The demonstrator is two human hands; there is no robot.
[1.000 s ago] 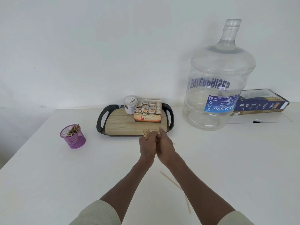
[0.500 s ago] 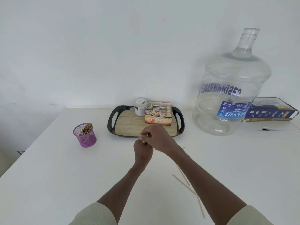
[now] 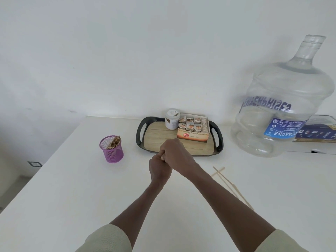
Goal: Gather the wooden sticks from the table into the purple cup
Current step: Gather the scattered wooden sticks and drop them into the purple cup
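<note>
A white table [image 3: 54, 206] stands against a plain white wall [image 3: 127, 51].

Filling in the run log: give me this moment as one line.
hands: left hand and right hand closed together, contents hidden | purple cup: holds sticks | loose sticks: on table by right forearm

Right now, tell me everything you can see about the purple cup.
The purple cup is a small round mesh holder, seemingly metal wire, tapering slightly toward its base. It stands upright on the white table, left of the black-rimmed tray and apart from it. A bundle of wooden sticks leans inside, their ends poking above the rim. Neither hand touches it.
</note>
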